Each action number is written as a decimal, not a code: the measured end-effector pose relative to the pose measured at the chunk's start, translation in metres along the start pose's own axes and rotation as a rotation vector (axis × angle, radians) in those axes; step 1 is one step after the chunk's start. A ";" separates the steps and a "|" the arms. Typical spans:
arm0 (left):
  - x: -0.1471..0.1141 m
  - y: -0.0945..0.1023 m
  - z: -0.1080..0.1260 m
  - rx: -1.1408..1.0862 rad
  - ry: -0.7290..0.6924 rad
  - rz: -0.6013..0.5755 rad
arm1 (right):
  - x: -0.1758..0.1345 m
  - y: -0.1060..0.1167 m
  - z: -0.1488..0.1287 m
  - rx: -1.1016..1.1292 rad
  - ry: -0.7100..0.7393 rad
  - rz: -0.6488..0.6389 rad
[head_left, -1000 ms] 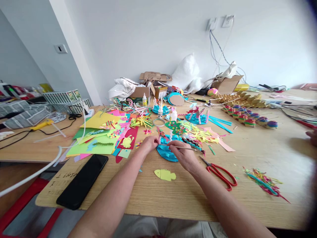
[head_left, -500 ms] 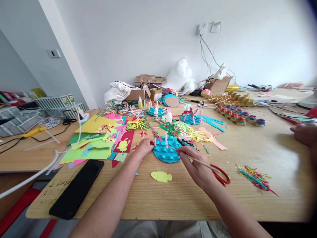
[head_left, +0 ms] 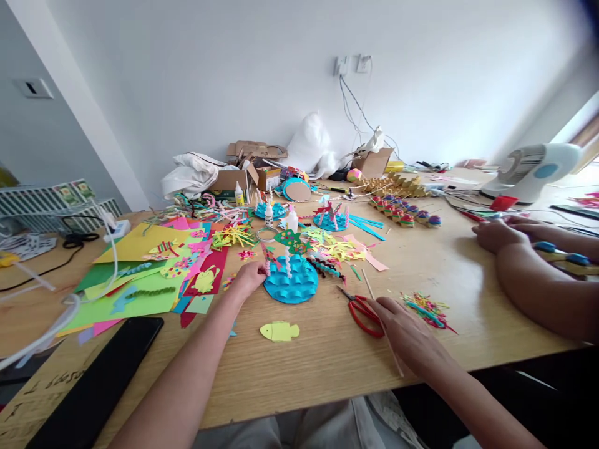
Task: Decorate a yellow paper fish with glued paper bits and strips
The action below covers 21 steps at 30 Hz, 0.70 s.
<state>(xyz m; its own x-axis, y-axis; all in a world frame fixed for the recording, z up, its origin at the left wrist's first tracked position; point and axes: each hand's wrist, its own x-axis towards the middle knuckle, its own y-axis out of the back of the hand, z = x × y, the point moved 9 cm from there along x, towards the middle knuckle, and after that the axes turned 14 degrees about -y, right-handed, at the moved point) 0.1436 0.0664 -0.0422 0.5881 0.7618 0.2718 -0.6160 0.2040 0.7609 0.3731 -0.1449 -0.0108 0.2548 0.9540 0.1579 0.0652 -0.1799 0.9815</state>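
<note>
My left hand (head_left: 251, 278) pinches the base of a pink twisted stem at the left edge of a round blue base (head_left: 290, 293) covered in curled blue paper loops. On that base stand a white twisted stem (head_left: 287, 262) and a green spotted paper fish (head_left: 287, 239). To the right, low over the table, my right hand (head_left: 397, 324) has its fingers closed on a thin wooden stick (head_left: 369, 287). Just left of those fingers lie red-handled scissors (head_left: 362, 312), blades pointing away. A yellow-green paper fish (head_left: 279, 331) lies flat in front of the base.
Coloured paper sheets (head_left: 154, 280) and a black phone (head_left: 100, 380) lie at left. Glue bottles (head_left: 268, 215) and another decorated blue base (head_left: 331, 219) stand behind. Scraps (head_left: 428, 310) lie at right, near a co-worker's arms (head_left: 528, 268). A white fan (head_left: 533, 171) stands farther back.
My right hand has moved away from the blue base with the stick, to the right beside the scissors. My left hand stays at the pink stem. The view has turned right.
</note>
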 end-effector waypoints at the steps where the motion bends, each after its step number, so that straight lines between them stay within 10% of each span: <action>1: 0.000 0.000 0.000 0.000 -0.001 0.002 | 0.003 -0.002 0.000 0.004 -0.002 -0.033; 11: -0.002 0.002 0.002 0.028 0.016 0.009 | 0.028 0.003 -0.012 -0.106 -0.002 -0.099; 21: -0.006 0.006 0.010 0.039 0.018 -0.006 | 0.091 0.008 -0.073 0.328 -0.133 -0.102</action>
<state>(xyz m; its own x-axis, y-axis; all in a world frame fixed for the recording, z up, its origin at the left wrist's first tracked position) 0.1415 0.0569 -0.0334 0.5816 0.7718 0.2572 -0.5915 0.1842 0.7850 0.3265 -0.0423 0.0193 0.3531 0.9353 0.0241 0.3968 -0.1730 0.9014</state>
